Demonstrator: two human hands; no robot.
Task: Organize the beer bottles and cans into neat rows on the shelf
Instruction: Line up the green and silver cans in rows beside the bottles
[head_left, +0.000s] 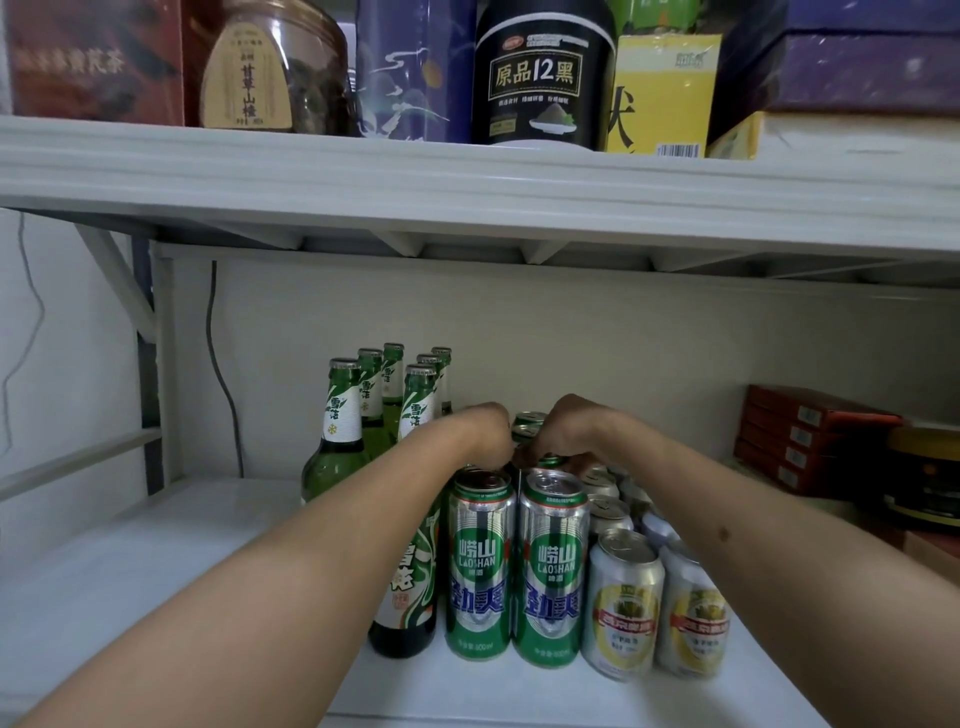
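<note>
Big white shelf (156, 561) under me, and everything gets placed off the front-left tall green can (479, 566). Overhead runs the upper shelf board (467, 176), loaded with a black tub (543, 78) and a yellow carton (665, 93). Far right of my can sits a stack of red boxes (805, 441) against the wall. Left of it and behind stand the green glass bottles (340, 426), upright in a tight cluster, one more bottle (410, 597) touching the can's left side. Its twin, a second tall green can (551, 571), stands just beside it on the right, and right of that come the short silver-and-yellow cans (623, 613), running back in rows. Both my arms reach in over the can. My left hand (488, 431) curls down behind it, fingers bent, but what they hold I cannot tell. My right hand (569, 423) bends down over a green can top (530, 421) further back; whether it grips that one, I cannot tell either.
</note>
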